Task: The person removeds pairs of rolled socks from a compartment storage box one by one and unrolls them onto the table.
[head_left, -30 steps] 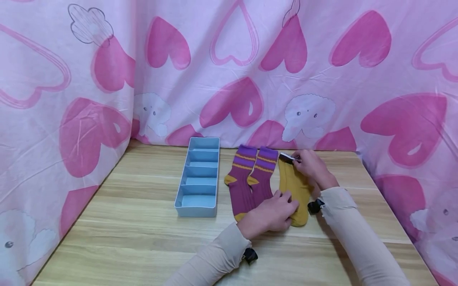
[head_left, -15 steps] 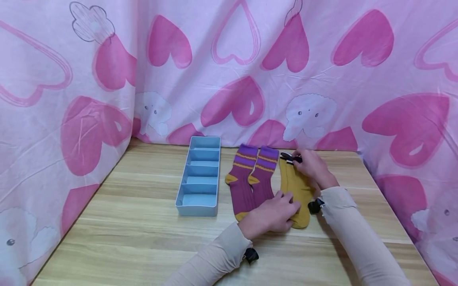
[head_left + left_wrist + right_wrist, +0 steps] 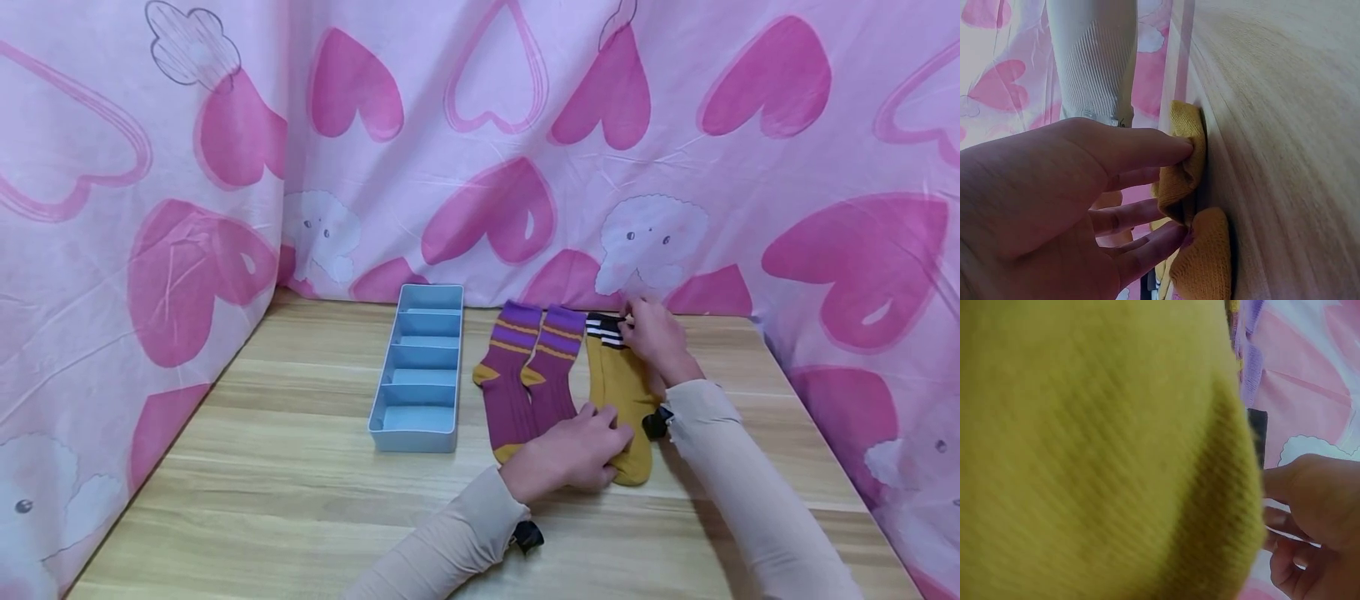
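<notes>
A pair of yellow socks (image 3: 622,387) lies flat on the table, their black cuffs (image 3: 602,327) with white stripes toward the back curtain. My right hand (image 3: 655,337) pinches the cuff edge at its right side. At the toe end, my left hand (image 3: 573,448) pinches the yellow toe (image 3: 1184,165) between thumb and fingers. Close up in the right wrist view, the yellow knit (image 3: 1104,450) hides much of the right hand's work. Left of them lies a pair of purple socks (image 3: 510,400) with yellow heels and toes, partly covered by my left hand.
A blue-grey organizer box (image 3: 412,442) with several compartments stands left of the purple socks. Pink heart-patterned curtain (image 3: 487,208) closes off the back and both sides of the wooden table (image 3: 262,467).
The yellow socks' cuffs have gone from folded over to spread flat, showing black with white stripes. My right hand has moved slightly toward the back; my left hand stays at the toe.
</notes>
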Tool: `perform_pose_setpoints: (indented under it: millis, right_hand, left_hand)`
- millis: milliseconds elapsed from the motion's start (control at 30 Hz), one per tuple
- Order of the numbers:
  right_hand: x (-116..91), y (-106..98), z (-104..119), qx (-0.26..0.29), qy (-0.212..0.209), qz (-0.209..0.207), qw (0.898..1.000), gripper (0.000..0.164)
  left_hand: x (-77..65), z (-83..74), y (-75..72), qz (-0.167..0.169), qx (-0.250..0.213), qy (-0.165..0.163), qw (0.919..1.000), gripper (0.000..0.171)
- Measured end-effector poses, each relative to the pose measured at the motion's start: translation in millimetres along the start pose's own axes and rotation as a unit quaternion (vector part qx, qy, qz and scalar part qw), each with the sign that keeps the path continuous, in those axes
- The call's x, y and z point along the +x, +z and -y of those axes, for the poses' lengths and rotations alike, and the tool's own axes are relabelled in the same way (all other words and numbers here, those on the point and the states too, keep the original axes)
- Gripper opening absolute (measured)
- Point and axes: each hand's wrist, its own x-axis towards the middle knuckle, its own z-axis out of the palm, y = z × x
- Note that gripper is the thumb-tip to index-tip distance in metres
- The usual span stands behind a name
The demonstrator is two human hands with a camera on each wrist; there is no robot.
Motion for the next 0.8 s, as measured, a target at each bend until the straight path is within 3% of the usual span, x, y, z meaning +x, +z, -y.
perform_pose_setpoints:
  millis: [100, 233, 500, 667, 800]
  right_hand:
    - [-0.6, 0.3, 0.0, -0.005, 0.014, -0.010, 1.000, 0.012]
    - [-1.5, 1.5, 0.3, -0.018, 0.021, 0.021, 0.999, 0.021]
    - [-8.4, -2.9, -5.2, 0.001, -0.017, 0.057, 0.998, 0.018]
    - [-19.7, -8.6, -11.4, 0.039, -0.030, 0.070, 0.996, 0.031]
    - [-34.3, -12.6, -12.7, 0.055, -0.043, 0.065, 0.995, 0.043]
  left_hand:
    - [0.3, -0.6, -0.7, 0.004, -0.002, 0.000, 1.0000, 0.028]
    - [0.2, 0.6, -1.5, 0.008, -0.015, 0.003, 0.9998, 0.026]
    - [-1.1, 14.4, -5.1, 0.021, -0.085, 0.027, 0.9958, 0.032]
    - [6.1, 24.9, -4.7, -0.018, -0.091, 0.058, 0.9941, 0.032]
    - [12.5, 33.0, -2.7, -0.050, -0.077, 0.044, 0.9948, 0.031]
